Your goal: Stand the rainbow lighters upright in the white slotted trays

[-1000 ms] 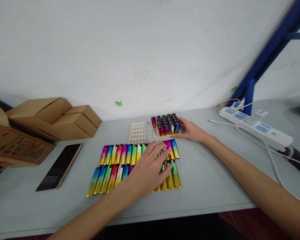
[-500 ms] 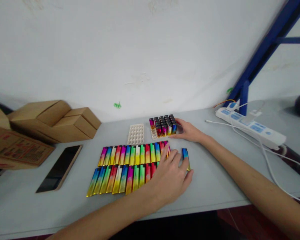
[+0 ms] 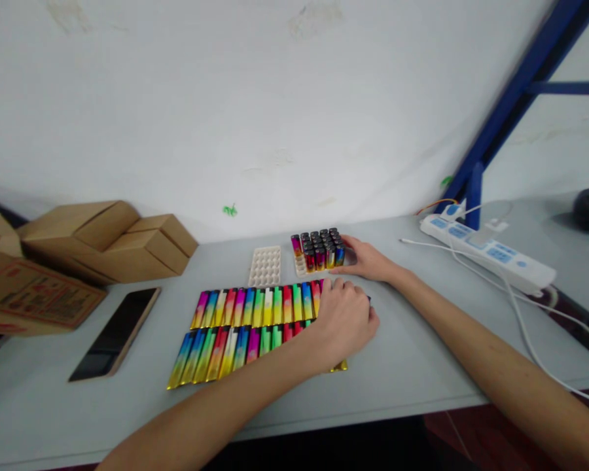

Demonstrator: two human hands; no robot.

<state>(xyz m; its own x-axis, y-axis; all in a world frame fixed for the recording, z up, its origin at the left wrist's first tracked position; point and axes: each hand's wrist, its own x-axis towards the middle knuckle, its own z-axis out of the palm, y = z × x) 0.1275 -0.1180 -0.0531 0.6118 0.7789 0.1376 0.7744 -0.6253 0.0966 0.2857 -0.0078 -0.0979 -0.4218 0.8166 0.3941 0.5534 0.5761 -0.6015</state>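
Note:
My left hand [image 3: 346, 322] is curled over the right end of two rows of colourful lighters [image 3: 238, 307] lying flat on the table. The dark tip of a lighter [image 3: 370, 299] shows beside its fingers; the fingertips themselves are hidden. My right hand [image 3: 368, 260] grips the right side of a white tray [image 3: 301, 267] with thumb and fingers. Several lighters [image 3: 321, 252] stand upright in that tray, dark tops up, and some pockets at its left front are bare. To its left lies a second white tray [image 3: 266, 266] with bare pockets.
A phone [image 3: 115, 333] lies at the left of the grey table [image 3: 412, 373]. Cardboard boxes [image 3: 108, 242] stand behind it. On the right are a white power strip [image 3: 491, 252], loose white cables [image 3: 520, 320] and a blue metal frame [image 3: 495, 108]. A wall closes the back.
My left hand has curled its fingers and now covers most of the separate blue lighter at the right. My right hand stays at the tray. The view has shifted slightly.

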